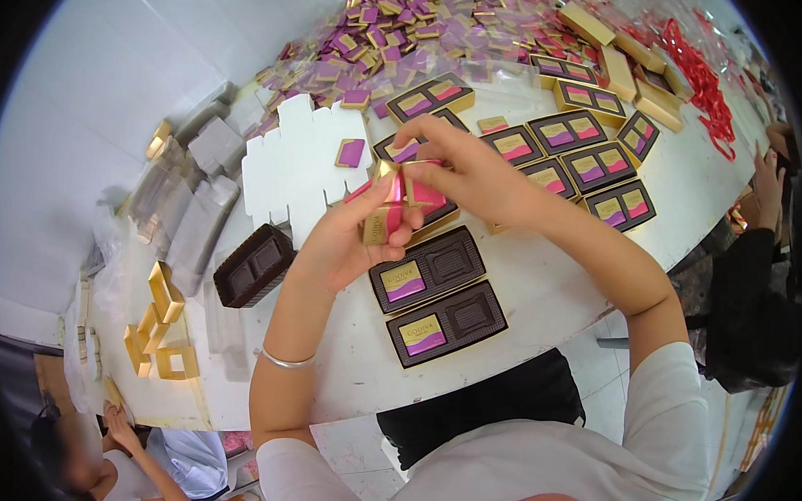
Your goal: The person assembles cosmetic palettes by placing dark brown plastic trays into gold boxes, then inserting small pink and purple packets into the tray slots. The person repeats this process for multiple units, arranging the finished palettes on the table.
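Above the table, my left hand [330, 240] is closed around several small wrapped chocolates [382, 223], gold with pink faces. My right hand [482, 173] meets it from the right, its fingers pinching a pink and gold chocolate [424, 193] against that bunch. Just below my hands lie two boxes with dark brown trays, one farther [459, 259] and one nearer [470, 317]. Each has a purple and gold chocolate in its left compartment, while the right compartment shows bare brown tray. Another box, partly hidden behind my hands, lies beyond them.
Filled two-piece boxes [597, 164] cluster at the right. Purple and gold chocolates [372, 39] are heaped at the back, near red ribbon [700, 81]. White cardboard [292, 157], stacked brown trays [253, 266] and gold box frames [162, 294] lie leftward. Other people sit at lower left and far right.
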`<state>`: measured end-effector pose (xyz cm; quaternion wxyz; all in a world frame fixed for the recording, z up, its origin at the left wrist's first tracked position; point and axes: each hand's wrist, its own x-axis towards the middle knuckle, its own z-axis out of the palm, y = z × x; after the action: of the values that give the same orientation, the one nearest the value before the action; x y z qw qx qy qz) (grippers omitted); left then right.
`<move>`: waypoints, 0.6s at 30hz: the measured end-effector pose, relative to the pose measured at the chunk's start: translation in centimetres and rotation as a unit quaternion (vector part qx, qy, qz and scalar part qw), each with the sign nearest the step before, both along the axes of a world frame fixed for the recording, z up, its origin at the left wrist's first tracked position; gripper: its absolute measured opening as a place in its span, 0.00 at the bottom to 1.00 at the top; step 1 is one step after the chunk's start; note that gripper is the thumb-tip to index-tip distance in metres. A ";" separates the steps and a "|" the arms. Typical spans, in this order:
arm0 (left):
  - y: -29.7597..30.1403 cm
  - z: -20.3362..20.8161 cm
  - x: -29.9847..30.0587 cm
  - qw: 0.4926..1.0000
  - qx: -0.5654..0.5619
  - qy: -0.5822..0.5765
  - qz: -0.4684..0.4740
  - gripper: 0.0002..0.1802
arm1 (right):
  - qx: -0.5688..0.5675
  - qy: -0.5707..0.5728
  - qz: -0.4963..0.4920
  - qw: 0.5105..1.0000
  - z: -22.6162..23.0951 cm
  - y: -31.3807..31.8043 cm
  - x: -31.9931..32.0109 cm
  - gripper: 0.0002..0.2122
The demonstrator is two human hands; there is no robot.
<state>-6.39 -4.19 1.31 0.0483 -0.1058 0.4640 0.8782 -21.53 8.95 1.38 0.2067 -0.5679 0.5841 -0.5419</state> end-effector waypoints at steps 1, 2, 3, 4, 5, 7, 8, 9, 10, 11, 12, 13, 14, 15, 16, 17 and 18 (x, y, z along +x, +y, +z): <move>0.0 0.1 0.2 1.000 -0.012 -0.008 0.009 0.19 | 0.021 -0.032 0.048 0.998 0.2 0.4 -0.7 0.09; 0.0 0.2 0.4 0.999 -0.025 -0.017 0.019 0.18 | 0.077 -0.141 0.062 0.985 0.8 1.1 -1.1 0.08; 0.3 0.5 0.3 0.997 -0.057 -0.031 0.038 0.16 | 0.058 -0.182 0.040 0.981 0.8 1.4 -1.0 0.07; 0.7 0.8 0.4 0.995 -0.075 -0.035 0.055 0.15 | 0.036 -0.224 0.022 0.974 0.6 1.6 -0.8 0.06; 1.2 1.0 0.4 0.992 -0.092 -0.040 0.072 0.14 | 0.032 -0.224 0.023 0.974 0.2 1.6 -0.6 0.06; 1.8 1.2 0.2 0.991 -0.094 -0.040 0.088 0.11 | 0.022 -0.223 0.024 0.974 -0.7 1.7 0.0 0.06; 1.6 1.0 0.1 0.990 -0.108 -0.027 0.086 0.09 | 0.027 -0.241 0.031 0.970 -0.8 1.7 0.4 0.06; 1.5 0.8 0.1 0.988 -0.124 -0.017 0.088 0.08 | 0.031 -0.259 0.041 0.964 -0.7 1.8 1.0 0.06; 1.4 0.5 0.2 0.986 -0.139 -0.007 0.089 0.07 | 0.036 -0.278 0.050 0.959 -0.5 1.9 1.4 0.06; 1.7 0.6 0.3 0.985 -0.138 0.002 0.107 0.06 | 0.053 -0.268 0.072 0.959 -0.3 2.2 1.3 0.09; 1.4 0.9 0.4 0.986 -0.121 -0.003 0.117 0.06 | 0.009 -0.127 0.072 0.989 0.3 2.4 1.2 0.10; 1.1 1.1 0.5 0.986 -0.105 -0.007 0.127 0.06 | -0.035 0.016 0.071 0.997 0.9 2.5 1.1 0.12; 0.9 1.1 0.6 0.987 -0.089 -0.011 0.136 0.06 | -0.080 0.158 0.068 0.982 1.1 2.7 1.0 0.14; 0.8 0.9 0.7 0.990 -0.080 -0.010 0.112 0.07 | -0.056 0.167 0.071 0.982 1.0 3.1 0.8 0.17; 0.9 1.0 0.6 0.993 -0.073 -0.011 0.087 0.08 | -0.062 0.164 0.061 0.983 0.8 3.1 0.5 0.15; 1.2 1.2 0.5 0.996 -0.067 -0.012 0.062 0.10 | -0.067 0.162 0.050 0.983 0.5 3.1 0.0 0.13; 1.5 1.2 0.4 0.998 -0.059 -0.014 0.035 0.11 | -0.071 0.158 0.038 0.984 0.4 3.1 -0.2 0.12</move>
<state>-5.94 -2.71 2.50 0.0173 -0.1368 0.5102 0.8489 -21.70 12.02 1.78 0.0914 -0.6810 0.5478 -0.4772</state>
